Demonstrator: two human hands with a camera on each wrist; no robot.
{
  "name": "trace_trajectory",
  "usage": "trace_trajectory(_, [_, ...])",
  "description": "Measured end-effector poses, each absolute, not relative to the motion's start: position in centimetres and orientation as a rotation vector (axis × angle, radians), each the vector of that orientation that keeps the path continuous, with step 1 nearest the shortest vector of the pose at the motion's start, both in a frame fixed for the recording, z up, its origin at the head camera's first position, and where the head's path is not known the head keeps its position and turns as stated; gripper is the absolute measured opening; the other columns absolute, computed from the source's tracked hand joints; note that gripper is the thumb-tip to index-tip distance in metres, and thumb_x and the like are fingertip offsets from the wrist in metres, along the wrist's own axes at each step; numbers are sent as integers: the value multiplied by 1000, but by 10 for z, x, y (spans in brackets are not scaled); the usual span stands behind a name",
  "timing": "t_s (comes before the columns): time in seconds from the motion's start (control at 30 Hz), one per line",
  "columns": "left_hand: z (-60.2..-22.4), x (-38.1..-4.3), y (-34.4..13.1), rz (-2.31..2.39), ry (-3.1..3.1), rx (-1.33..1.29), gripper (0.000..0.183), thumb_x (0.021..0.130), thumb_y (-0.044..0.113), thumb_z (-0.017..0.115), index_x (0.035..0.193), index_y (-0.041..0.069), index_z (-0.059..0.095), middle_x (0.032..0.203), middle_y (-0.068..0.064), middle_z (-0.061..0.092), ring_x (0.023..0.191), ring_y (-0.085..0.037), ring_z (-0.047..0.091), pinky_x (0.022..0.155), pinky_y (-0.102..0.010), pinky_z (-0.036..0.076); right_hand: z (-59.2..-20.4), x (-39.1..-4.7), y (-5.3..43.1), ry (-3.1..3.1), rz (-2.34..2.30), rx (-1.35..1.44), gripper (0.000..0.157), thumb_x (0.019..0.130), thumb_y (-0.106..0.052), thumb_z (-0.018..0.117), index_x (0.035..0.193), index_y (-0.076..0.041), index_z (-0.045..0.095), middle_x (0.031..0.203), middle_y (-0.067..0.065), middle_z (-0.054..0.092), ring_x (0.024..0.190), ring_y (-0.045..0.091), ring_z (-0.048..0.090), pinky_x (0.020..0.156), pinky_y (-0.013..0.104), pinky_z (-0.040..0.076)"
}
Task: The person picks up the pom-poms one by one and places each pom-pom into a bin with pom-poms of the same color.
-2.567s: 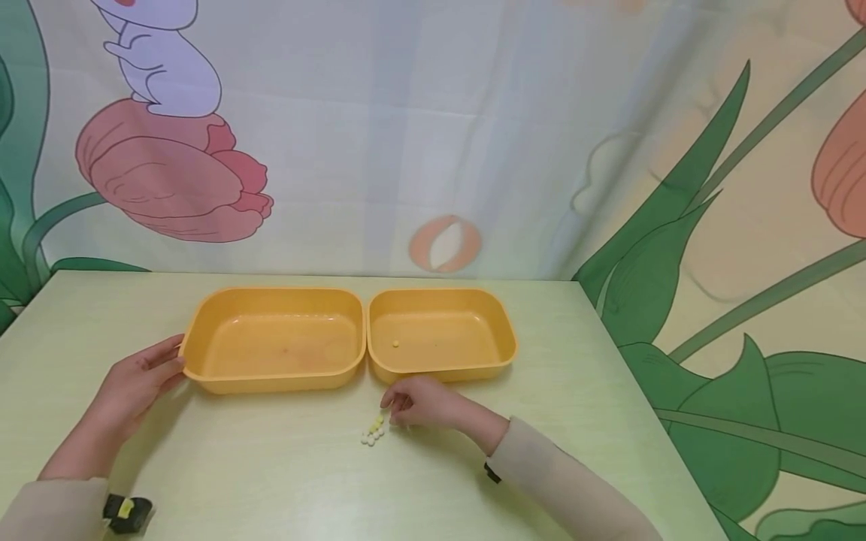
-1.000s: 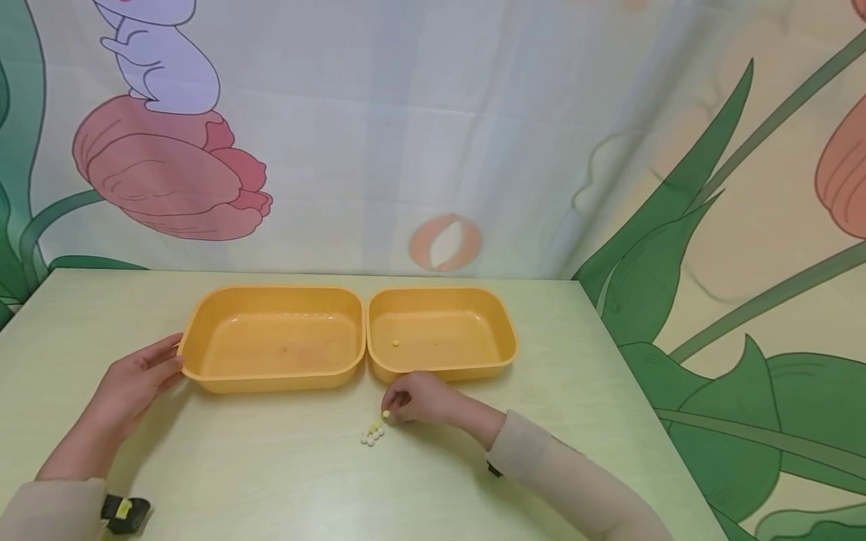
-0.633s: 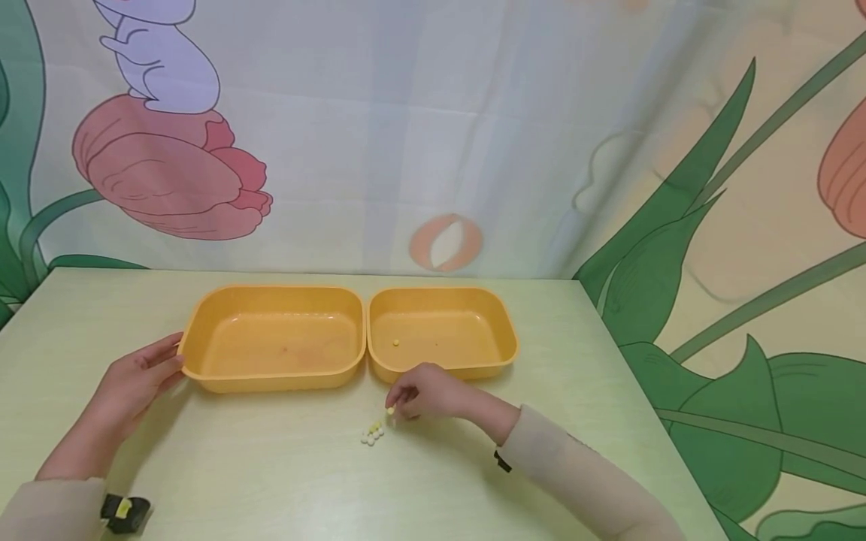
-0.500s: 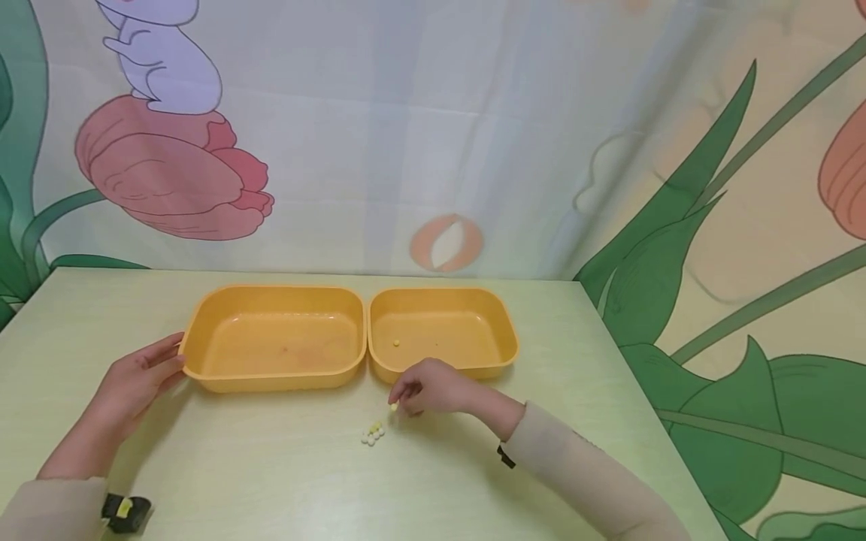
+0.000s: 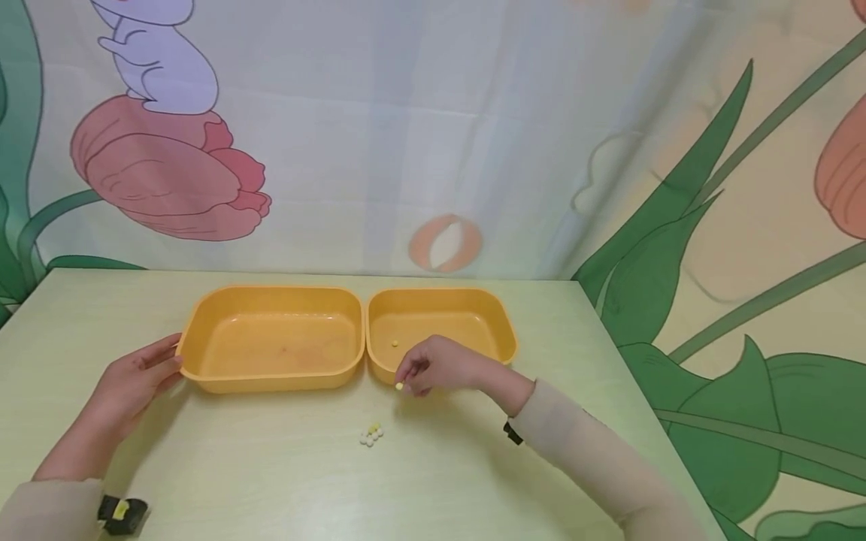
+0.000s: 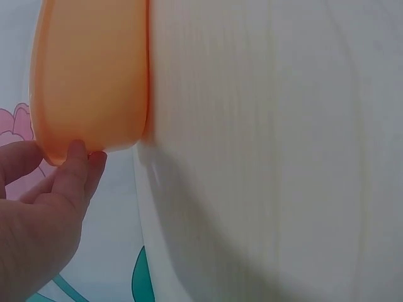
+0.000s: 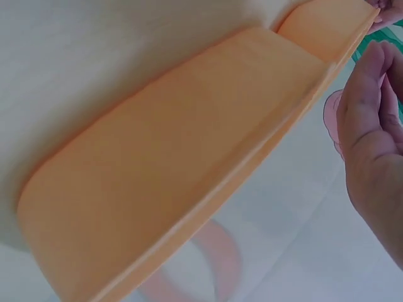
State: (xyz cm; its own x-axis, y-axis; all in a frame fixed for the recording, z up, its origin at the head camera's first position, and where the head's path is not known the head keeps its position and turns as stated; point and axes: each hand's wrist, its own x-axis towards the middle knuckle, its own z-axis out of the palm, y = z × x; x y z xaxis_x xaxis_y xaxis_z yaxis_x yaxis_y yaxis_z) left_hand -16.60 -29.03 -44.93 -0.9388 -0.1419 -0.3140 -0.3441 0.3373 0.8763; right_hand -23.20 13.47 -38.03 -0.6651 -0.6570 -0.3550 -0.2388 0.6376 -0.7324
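Observation:
Two yellow plastic trays stand side by side in the head view. My left hand (image 5: pixel 131 387) holds the outer end of the larger left tray (image 5: pixel 271 382), thumb and fingers at its rim. Beside it, the smaller right tray (image 5: pixel 497 367) has one small yellow pill (image 5: pixel 395 343) inside. In front of that tray's near wall, my right hand (image 5: pixel 443 364) pinches another yellow pill (image 5: pixel 400 386) between thumb and finger. On the table lies a small cluster of white pills (image 5: pixel 370 442) and yellow pills (image 5: pixel 374 427). The right wrist view shows my curled fingers (image 7: pixel 365 94), but not the pill.
The pale table (image 5: pixel 284 473) ends at a cartoon-printed cloth (image 5: pixel 325 150) behind the trays. More printed cloth with green leaves (image 5: pixel 737 428) runs along the right edge. A black strap device (image 5: pixel 124 514) sits on my left wrist.
My right hand has picked a yellow pill from the cluster and lifted it away, up and right towards the smaller tray. The left hand stays at the larger tray.

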Motion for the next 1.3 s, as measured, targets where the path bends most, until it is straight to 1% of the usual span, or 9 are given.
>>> trace_trajectory(0.3, [-453,-167,-292,1666,2409,-445,63,111,26,40,163,2,13,167,-30,19,146,-42,38,85,-9,57,-365,-241,138,2192,-877,-712,15,93,-6,72,107,0,75,101,26,75,74,7,66,78,25,64])
trace_trajectory(0.43, [-454,-166,-293,1676,2396,-435,63,111,26,40,163,2,12,167,-30,18,119,-6,61,84,-8,58,-358,-247,140,2184,-886,-716,16,93,-5,72,108,3,74,98,24,75,74,7,67,79,27,65])
trace_trajectory(0.5, [-454,-165,-294,1682,2390,-426,64,111,27,40,163,2,12,167,-30,18,102,14,54,83,-8,58,-353,-250,141,2174,-887,-706,18,93,-4,72,109,3,74,98,23,75,74,8,67,81,29,65])
trace_trajectory(0.57, [-454,-165,-295,1685,2383,-423,64,111,28,41,163,2,12,167,-30,18,98,19,50,83,-8,58,-346,-253,142,2160,-887,-695,19,93,-5,71,111,3,73,98,21,74,75,9,67,83,31,65])
trace_trajectory(0.7, [-453,-165,-294,1666,2390,-428,64,111,28,40,163,3,12,167,-29,18,112,2,59,84,-8,58,-331,-262,145,2124,-864,-694,21,95,-5,69,114,3,70,97,14,73,78,10,65,86,32,64])
trace_trajectory(0.8, [-453,-166,-293,1655,2398,-436,64,111,28,40,163,3,12,167,-29,18,133,-25,56,83,-8,58,-321,-270,147,2120,-831,-712,21,96,-5,69,115,4,70,95,7,73,79,10,65,87,31,64])
trace_trajectory(1.03, [-454,-166,-294,1670,2387,-439,64,111,27,41,163,3,12,167,-30,18,116,-4,59,83,-8,58,-307,-287,147,2171,-756,-727,21,96,-6,69,115,1,71,97,5,73,81,11,66,87,31,65])
trace_trajectory(1.17, [-454,-165,-293,1657,2399,-440,63,112,27,39,163,3,12,167,-30,18,139,-35,48,83,-7,58,-302,-295,145,2168,-692,-744,20,97,-7,68,115,1,70,97,4,73,82,11,66,88,30,64])
trace_trajectory(1.3, [-454,-165,-292,1658,2404,-432,62,112,26,39,163,3,12,167,-30,18,145,-41,40,83,-7,57,-298,-304,143,2160,-630,-723,21,97,-7,67,116,3,69,92,1,71,81,11,65,87,28,64])
